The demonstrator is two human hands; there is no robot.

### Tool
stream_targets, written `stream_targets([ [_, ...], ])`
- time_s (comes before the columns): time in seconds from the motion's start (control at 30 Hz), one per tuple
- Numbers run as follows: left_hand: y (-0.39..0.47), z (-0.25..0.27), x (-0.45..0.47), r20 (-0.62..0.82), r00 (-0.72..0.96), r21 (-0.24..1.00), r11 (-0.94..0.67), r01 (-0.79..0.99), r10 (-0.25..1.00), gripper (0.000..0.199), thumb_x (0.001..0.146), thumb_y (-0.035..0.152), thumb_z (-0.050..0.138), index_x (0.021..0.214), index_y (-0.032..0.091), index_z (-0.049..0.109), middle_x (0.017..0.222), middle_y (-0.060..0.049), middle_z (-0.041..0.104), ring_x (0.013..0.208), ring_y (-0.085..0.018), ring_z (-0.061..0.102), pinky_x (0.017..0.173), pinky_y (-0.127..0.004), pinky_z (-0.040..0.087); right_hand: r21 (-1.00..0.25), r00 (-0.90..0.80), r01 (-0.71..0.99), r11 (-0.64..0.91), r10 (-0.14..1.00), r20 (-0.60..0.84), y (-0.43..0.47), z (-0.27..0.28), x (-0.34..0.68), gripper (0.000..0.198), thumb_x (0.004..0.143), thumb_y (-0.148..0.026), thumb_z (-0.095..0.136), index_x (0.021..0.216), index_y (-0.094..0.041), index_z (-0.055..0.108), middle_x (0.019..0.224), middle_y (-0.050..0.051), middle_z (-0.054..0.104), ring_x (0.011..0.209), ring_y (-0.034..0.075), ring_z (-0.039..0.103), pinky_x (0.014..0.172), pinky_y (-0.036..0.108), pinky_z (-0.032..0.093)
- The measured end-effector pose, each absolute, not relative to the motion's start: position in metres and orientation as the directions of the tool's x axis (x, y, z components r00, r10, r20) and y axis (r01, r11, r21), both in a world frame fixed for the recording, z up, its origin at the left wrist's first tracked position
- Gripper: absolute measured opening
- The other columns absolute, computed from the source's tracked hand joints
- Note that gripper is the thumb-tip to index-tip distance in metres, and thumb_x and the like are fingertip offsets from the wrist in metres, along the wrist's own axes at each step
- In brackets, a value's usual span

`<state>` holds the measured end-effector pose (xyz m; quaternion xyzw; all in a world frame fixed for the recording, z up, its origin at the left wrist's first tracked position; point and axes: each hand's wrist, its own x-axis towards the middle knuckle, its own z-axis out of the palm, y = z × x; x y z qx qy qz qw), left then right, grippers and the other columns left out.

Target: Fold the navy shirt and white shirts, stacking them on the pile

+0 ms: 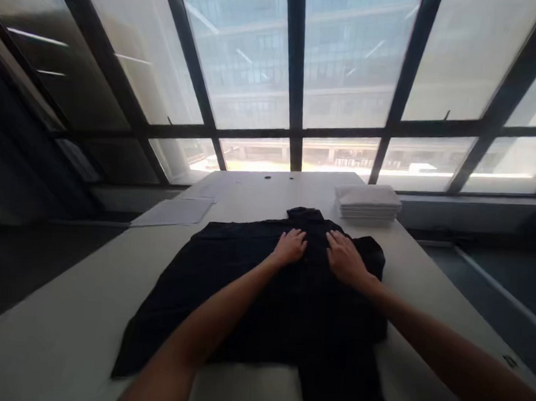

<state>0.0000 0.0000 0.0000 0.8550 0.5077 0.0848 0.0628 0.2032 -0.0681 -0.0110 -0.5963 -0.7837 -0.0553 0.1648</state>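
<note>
1. Both your left hand (291, 246) and your right hand (347, 257) rest on the dark garment (244, 290), fingers (336, 239) loosely extended, with no visible pinch of cloth.
2. The garment lies before you on the tabletop (61, 315), already spread out, one sleeve (343, 383) pointing your way.
3. Smoothing looks well along: the body seems mostly flat, though the far edge near your hands appears uneven.
4. No fold across the body shows; the white stack (368, 202) sits just beyond, untouched.

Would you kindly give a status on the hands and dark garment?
Left hand, right hand: palms down on dark garment. Garment spread on white table. White stack beyond it, clear of both hands.
</note>
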Motion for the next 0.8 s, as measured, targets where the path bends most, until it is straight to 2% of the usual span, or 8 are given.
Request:
stream_targets([
  [0.17, -0.019, -0.033, 0.029, 0.101, 0.53, 0.191, -0.54, 0.82, 0.842, 0.058, 0.105, 0.052, 0.031, 0.156, 0.027, 0.04, 0.165, -0.005, 0.031, 0.154, -0.029, 0.023, 0.123, -0.057, 0.02, -0.112, -0.064, 0.99, 0.081, 0.987, 0.145, -0.052, -0.043, 0.226, 0.061, 0.103, -0.041, 0.031, 0.156, -0.01, 0.039, 0.163, 0.016, 0.031, 0.153, 0.03, 0.022, 0.122, 0.054, 0.019],
  [0.37, -0.021, -0.035, 0.026, 0.108, 0.529, 0.182, -0.539, 0.822, 0.842, 0.062, 0.104, 0.056, 0.028, 0.157, 0.027, 0.037, 0.166, -0.004, 0.028, 0.154, -0.029, 0.02, 0.124, -0.056, 0.017, -0.139, 0.031, 0.99, -0.026, 0.999, 0.031, -0.044, -0.051, 0.268, 0.073, 0.102, -0.06, 0.02, 0.161, -0.017, 0.028, 0.169, 0.009, 0.016, 0.156, 0.027, 0.01, 0.123, 0.056, 0.01],
  [0.57, -0.025, -0.034, 0.025, 0.111, 0.51, 0.197, -0.522, 0.83, 0.853, 0.062, 0.103, 0.058, 0.026, 0.157, 0.029, 0.038, 0.166, -0.003, 0.028, 0.154, -0.029, 0.02, 0.124, -0.056, 0.017, -0.176, 0.201, 0.964, -0.197, 0.98, 0.004, -0.039, -0.051, 0.285, 0.08, 0.099, -0.064, 0.017, 0.162, -0.014, 0.021, 0.169, 0.013, 0.016, 0.156, 0.029, 0.011, 0.123, 0.055, 0.012],
  [0.8, -0.002, -0.033, -0.006, 0.048, 0.488, 0.194, -0.488, 0.851, 0.871, 0.064, 0.102, 0.061, 0.023, 0.158, 0.031, 0.034, 0.167, 0.001, 0.024, 0.155, -0.025, 0.017, 0.125, -0.05, 0.015, -0.154, 0.208, 0.967, -0.203, 0.978, 0.012, -0.039, -0.056, 0.294, 0.078, 0.1, -0.06, 0.017, 0.162, -0.014, 0.023, 0.168, 0.011, 0.02, 0.156, 0.026, 0.013, 0.123, 0.056, 0.014],
])
